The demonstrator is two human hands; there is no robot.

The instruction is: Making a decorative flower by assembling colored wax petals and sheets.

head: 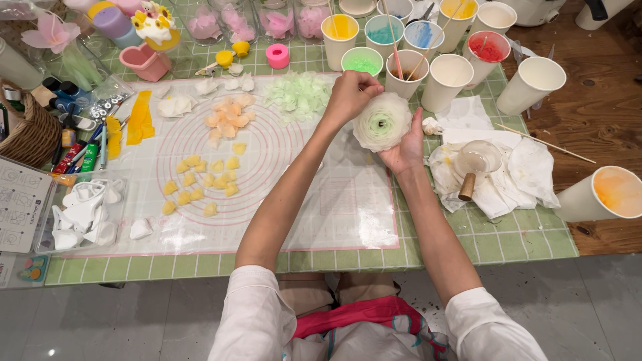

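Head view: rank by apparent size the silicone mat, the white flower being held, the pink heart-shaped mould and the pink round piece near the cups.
1. Silicone mat, by far.
2. White flower, held in the right hand.
3. Heart-shaped mould.
4. Pink round piece, smallest.

Head camera, steeply downward, near table (521, 241)

Wooden worktop (602, 127), brown, bare at right; a green checked cloth (508, 237) covers the rest. On the cloth: clear baking mat (348, 214) with pink ring markings, carrying yellow petals (200, 184), peach petals (227, 120) and pale green petals (297, 93). Paper cups (445, 80) of coloured liquid cluster along the far edge. Crumpled white towels (521, 174) at right. Wicker basket (27, 130) at left, pink heart mould (144, 61) beyond it. One orange-stained cup (605, 194) stands on bare wood.
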